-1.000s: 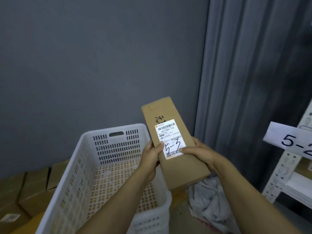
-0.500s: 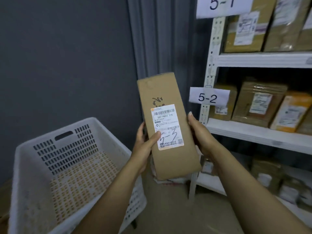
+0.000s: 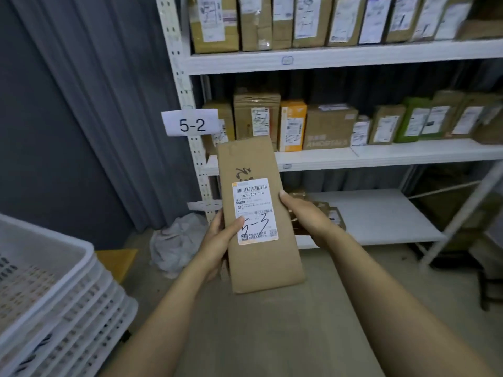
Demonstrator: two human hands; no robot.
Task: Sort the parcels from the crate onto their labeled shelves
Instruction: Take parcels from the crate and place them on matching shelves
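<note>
one long parcel (image 3: pixel 258 213) stands upright at centre frame, clamped between two hands: the left hand (image 3: pixel 220 240) wraps its left edge with the thumb pressed on the white label (image 3: pixel 254 210) marked 5-3, and the right hand (image 3: pixel 304 216) presses flat against its right edge. behind it three shelves (image 3: pixel 381 153) show, the top two packed with boxes in a row, the lowest at centre right holding a few small parcels mostly hidden by the right hand, and one tag (image 3: pixel 190 123) reading 5-2 hangs on the post. one white crate (image 3: pixel 54 289) sits at lower left, with a crumpled bag (image 3: pixel 177 240) on the floor between crate and shelves.
</note>
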